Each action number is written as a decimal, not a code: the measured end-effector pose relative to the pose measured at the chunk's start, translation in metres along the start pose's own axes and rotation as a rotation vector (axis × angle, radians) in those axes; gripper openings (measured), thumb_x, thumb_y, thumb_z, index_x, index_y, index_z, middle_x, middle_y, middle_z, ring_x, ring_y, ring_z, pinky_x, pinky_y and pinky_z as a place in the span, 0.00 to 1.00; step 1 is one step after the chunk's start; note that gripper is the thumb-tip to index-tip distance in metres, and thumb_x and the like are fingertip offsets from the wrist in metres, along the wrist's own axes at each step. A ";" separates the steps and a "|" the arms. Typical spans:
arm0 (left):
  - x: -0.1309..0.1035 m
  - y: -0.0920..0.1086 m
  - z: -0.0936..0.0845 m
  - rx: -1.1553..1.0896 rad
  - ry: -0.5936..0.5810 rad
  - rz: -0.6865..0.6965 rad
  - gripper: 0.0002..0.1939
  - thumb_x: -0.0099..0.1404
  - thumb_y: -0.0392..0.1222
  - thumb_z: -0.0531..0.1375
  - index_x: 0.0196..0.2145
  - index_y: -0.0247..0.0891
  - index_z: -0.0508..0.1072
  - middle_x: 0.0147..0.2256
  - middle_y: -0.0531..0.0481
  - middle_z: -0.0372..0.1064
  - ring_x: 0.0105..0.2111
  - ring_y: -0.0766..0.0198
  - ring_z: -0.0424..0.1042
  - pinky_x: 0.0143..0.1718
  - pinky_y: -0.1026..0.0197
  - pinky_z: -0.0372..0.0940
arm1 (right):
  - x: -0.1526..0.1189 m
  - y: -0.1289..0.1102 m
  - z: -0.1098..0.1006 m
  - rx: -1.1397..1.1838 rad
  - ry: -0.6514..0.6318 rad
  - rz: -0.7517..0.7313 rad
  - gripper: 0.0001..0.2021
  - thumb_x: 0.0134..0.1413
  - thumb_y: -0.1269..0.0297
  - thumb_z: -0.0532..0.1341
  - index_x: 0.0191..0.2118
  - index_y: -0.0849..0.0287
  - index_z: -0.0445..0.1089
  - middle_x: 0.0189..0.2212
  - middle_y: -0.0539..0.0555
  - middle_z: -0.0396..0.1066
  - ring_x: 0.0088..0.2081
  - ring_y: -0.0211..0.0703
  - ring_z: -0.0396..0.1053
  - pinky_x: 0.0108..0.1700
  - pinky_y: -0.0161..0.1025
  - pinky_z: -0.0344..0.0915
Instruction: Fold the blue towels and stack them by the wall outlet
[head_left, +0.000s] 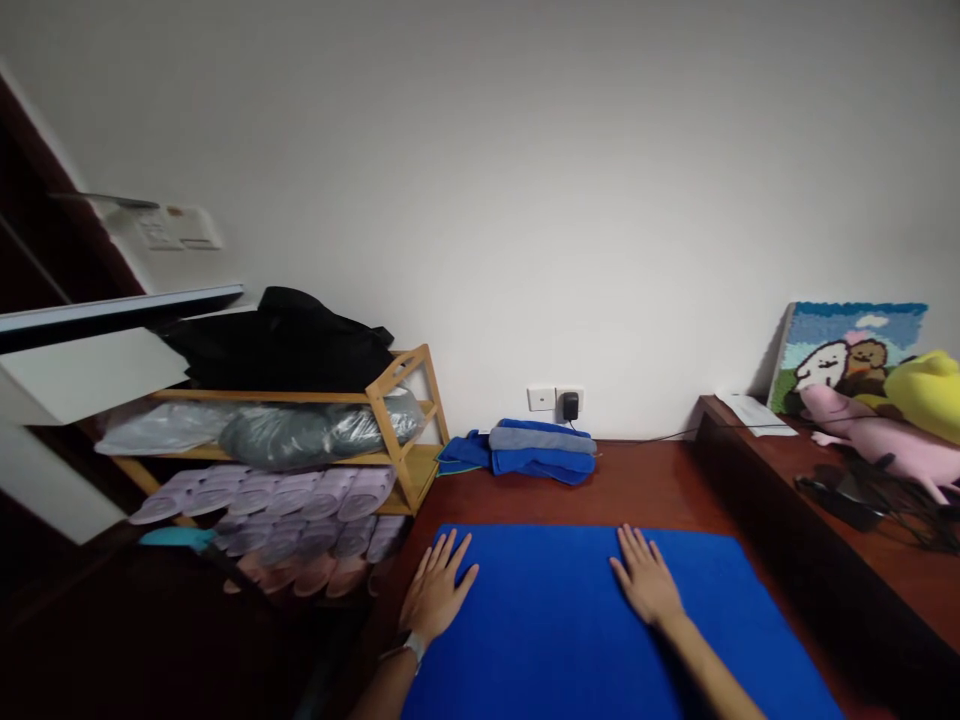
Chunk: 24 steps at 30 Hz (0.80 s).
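Note:
A blue cloth point(551, 610) is spread on a reddish-brown wooden surface point(645, 480). My left hand point(437, 592) rests palm down at the cloth's far left corner, fingers spread, holding nothing; a watch is on that wrist. Further right, my right hand point(646, 580) lies palm down on the far part of the cloth with its fingers apart and nothing in them. Beyond the cloth, against the wall, sit folded blue towels point(541, 464) with a grey one point(540, 437) on top.
A wooden rack point(409, 430) at left holds slippers point(300, 495), plastic-wrapped items and a black bag point(292, 340). Sockets with a black plug point(571, 406) are on the wall. The raised ledge at right bears a picture point(855, 345), plush toys point(885, 435) and cables.

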<state>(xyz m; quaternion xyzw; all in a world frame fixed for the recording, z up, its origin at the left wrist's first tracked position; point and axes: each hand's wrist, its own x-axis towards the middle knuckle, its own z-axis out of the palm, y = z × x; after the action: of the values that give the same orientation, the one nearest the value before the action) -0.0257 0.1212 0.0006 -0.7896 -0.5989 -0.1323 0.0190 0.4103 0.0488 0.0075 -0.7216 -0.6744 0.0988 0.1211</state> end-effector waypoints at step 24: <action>-0.001 -0.001 0.003 -0.016 0.020 -0.004 0.34 0.73 0.64 0.48 0.70 0.48 0.59 0.72 0.46 0.51 0.71 0.51 0.50 0.70 0.44 0.47 | -0.020 0.088 -0.023 -0.180 0.145 0.109 0.36 0.65 0.52 0.41 0.71 0.70 0.52 0.72 0.61 0.50 0.73 0.54 0.43 0.74 0.55 0.37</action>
<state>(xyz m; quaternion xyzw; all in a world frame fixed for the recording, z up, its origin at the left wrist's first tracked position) -0.0263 0.1211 -0.0025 -0.7873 -0.5991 -0.1448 0.0182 0.4991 0.0229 0.0015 -0.7705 -0.6297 -0.0081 0.0986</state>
